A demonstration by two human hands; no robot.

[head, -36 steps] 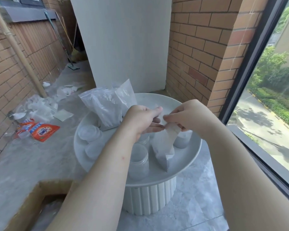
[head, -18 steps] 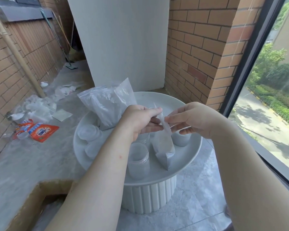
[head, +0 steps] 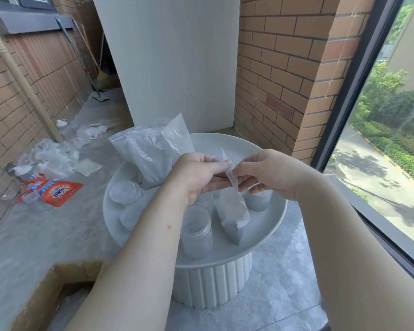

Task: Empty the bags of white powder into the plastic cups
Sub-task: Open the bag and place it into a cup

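A small clear bag of white powder [head: 232, 211] hangs over the round white table [head: 268, 230]. My left hand [head: 198, 173] and my right hand [head: 265, 173] pinch its top edge from either side, with the mouth pulled slightly apart between them. An empty clear plastic cup [head: 197, 232] stands just left of the bag. A cup holding white powder [head: 258, 199] stands behind the bag, under my right hand. Larger bags of powder [head: 151, 154] lean at the back left of the table.
Round lids [head: 126, 194] lie on the table's left side. A cardboard box [head: 48, 297] sits at lower left. An orange detergent packet [head: 60, 191] and plastic litter [head: 50, 156] lie on the floor. A brick wall [head: 285, 68] and a window [head: 392, 139] stand to the right.
My hands have drawn a little apart, and the bag's top edge now stands up between them. The bag has turned edge-on and hangs straighter.
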